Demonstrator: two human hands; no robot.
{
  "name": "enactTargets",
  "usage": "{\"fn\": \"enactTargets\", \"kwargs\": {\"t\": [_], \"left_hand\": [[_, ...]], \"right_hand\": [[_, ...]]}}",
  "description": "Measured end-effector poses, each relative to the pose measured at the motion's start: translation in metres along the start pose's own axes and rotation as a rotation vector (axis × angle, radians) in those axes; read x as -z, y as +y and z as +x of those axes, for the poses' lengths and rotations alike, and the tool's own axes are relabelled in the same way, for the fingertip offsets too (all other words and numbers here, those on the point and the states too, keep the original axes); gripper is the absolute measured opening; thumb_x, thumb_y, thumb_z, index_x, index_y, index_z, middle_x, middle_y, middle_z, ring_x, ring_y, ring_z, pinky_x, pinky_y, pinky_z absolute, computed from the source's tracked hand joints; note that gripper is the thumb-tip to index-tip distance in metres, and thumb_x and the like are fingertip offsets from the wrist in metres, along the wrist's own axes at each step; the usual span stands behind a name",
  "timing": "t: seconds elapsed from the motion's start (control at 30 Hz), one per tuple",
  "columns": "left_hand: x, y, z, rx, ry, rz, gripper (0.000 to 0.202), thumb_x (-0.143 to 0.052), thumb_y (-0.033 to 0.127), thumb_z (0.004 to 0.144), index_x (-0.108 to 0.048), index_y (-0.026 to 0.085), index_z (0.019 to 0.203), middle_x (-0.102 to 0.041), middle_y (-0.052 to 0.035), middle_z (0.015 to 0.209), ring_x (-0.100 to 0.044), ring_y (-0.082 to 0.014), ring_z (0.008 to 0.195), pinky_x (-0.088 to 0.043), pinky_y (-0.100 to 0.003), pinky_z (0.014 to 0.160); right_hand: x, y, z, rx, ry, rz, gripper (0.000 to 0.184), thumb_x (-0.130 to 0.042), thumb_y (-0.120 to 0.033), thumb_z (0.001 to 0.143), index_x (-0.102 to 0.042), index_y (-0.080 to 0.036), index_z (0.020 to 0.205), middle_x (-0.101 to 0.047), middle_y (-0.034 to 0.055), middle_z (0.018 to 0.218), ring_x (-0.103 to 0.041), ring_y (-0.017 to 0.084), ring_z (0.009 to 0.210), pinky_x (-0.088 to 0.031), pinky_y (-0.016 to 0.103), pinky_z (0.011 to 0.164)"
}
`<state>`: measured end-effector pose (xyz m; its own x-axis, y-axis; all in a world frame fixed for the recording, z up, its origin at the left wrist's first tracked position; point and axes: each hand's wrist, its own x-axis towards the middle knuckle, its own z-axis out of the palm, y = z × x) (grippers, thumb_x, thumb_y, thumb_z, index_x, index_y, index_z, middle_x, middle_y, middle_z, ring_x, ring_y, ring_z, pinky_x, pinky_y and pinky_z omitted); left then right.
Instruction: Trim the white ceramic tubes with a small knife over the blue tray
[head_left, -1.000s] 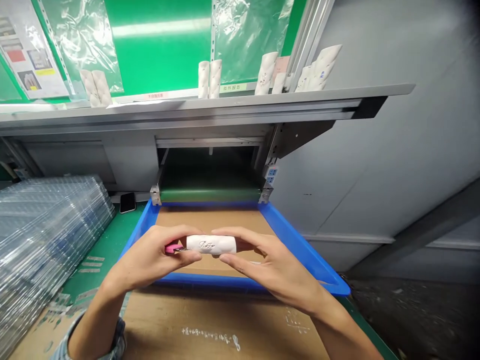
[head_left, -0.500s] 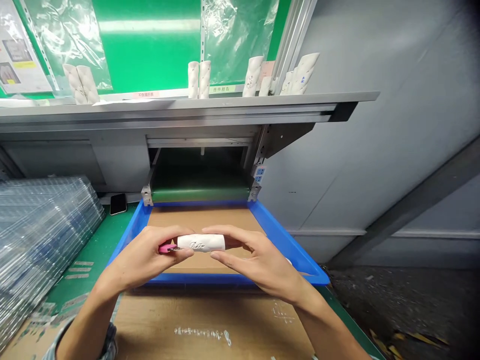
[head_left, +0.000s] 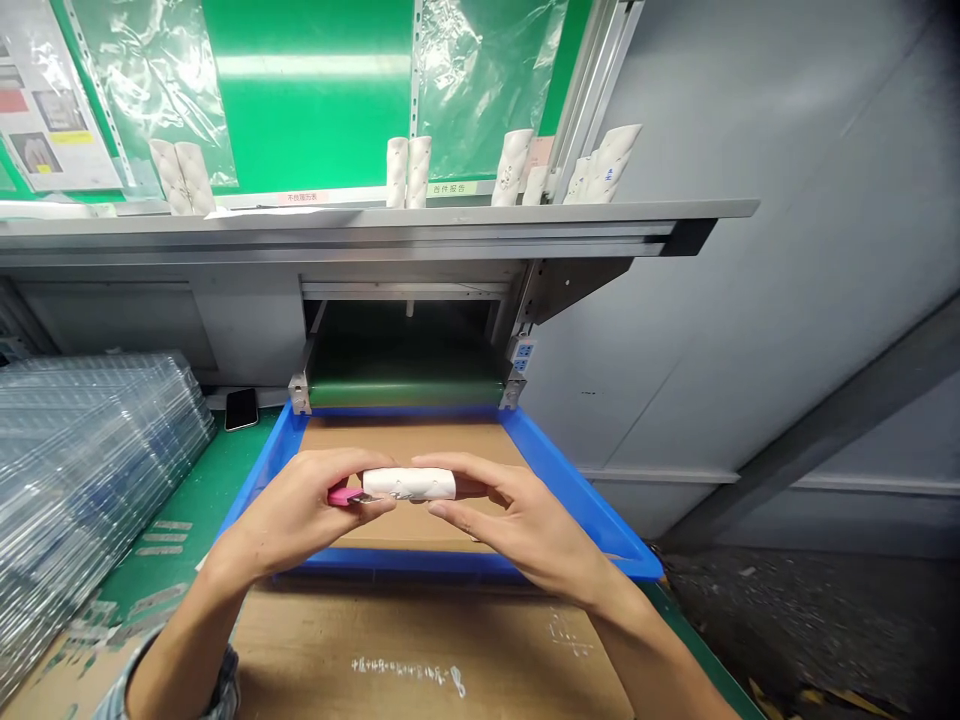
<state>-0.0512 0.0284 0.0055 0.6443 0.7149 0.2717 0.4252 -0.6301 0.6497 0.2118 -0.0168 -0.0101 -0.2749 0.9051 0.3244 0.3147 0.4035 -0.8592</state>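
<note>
A short white cylindrical moulded piece [head_left: 409, 484] lies crosswise over the blue tray, with small embossed marks on its surface. My right hand [head_left: 510, 525] grips it from the right end, thumb above and fingers below. My left hand [head_left: 307, 500] is shut on a small pink-handled tool [head_left: 343, 496] with a metal tip. That tip meets the left end of the white piece. The tool's handle is mostly hidden by my left fingers.
Below my hands is a blue tray [head_left: 577, 490] lined with cardboard. A green conveyor belt [head_left: 405, 393] sits behind it, under a grey shelf [head_left: 375, 228] holding several white pieces [head_left: 409, 172]. Stacked clear plastic trays [head_left: 90, 470] and a phone [head_left: 241, 409] are at left.
The white piece has turned in my hands, so its script-like emboss has rolled out of view and other small marks show. The view has shifted slightly.
</note>
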Motion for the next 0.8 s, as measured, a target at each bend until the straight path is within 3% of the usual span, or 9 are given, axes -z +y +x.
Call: {"fn": "enactTargets", "kwargs": {"t": [0.27,0.43,0.6,0.8], "left_hand": [[0.0009,0.0033,-0.0018,-0.034,0.02,0.022,0.026,-0.063,0.039,0.105,-0.078,0.022,0.118,-0.077,-0.002,0.102,-0.064,-0.0167,0.083,-0.043,-0.026,0.073],[0.0009,0.0043,-0.001,-0.025,-0.011,0.073,0.025,-0.061,0.039,0.106,-0.078,0.02,0.11,-0.073,0.0,0.088,-0.057,-0.0147,0.072,-0.039,-0.025,0.066],[-0.0012,0.0014,-0.001,-0.062,0.068,0.053,0.021,-0.071,0.037,0.101,-0.075,0.023,0.116,-0.075,0.0013,0.096,-0.059,-0.0142,0.077,-0.042,-0.024,0.071],[0.0,0.001,-0.0016,-0.054,0.045,0.05,0.023,-0.066,0.04,0.105,-0.076,0.023,0.115,-0.074,0.0022,0.092,-0.057,-0.0133,0.073,-0.041,-0.024,0.068]], "right_hand": [[-0.0007,-0.0005,0.0,0.032,0.013,-0.012,0.033,-0.077,-0.038,0.095,-0.077,-0.027,0.127,-0.083,0.0016,0.121,-0.078,0.022,0.109,-0.064,0.034,0.099],[-0.0009,0.0026,-0.0009,0.079,0.026,-0.034,0.033,-0.078,-0.035,0.096,-0.077,-0.031,0.128,-0.081,0.0006,0.127,-0.076,0.022,0.117,-0.06,0.035,0.108],[-0.0032,0.0016,0.0007,0.034,0.041,0.072,0.039,-0.081,-0.034,0.094,-0.074,-0.029,0.132,-0.082,0.0012,0.124,-0.079,0.021,0.112,-0.063,0.033,0.105],[-0.0048,0.0018,0.0009,0.137,0.067,0.031,0.036,-0.081,-0.03,0.094,-0.075,-0.029,0.13,-0.08,0.0023,0.129,-0.076,0.022,0.119,-0.061,0.034,0.109]]}}
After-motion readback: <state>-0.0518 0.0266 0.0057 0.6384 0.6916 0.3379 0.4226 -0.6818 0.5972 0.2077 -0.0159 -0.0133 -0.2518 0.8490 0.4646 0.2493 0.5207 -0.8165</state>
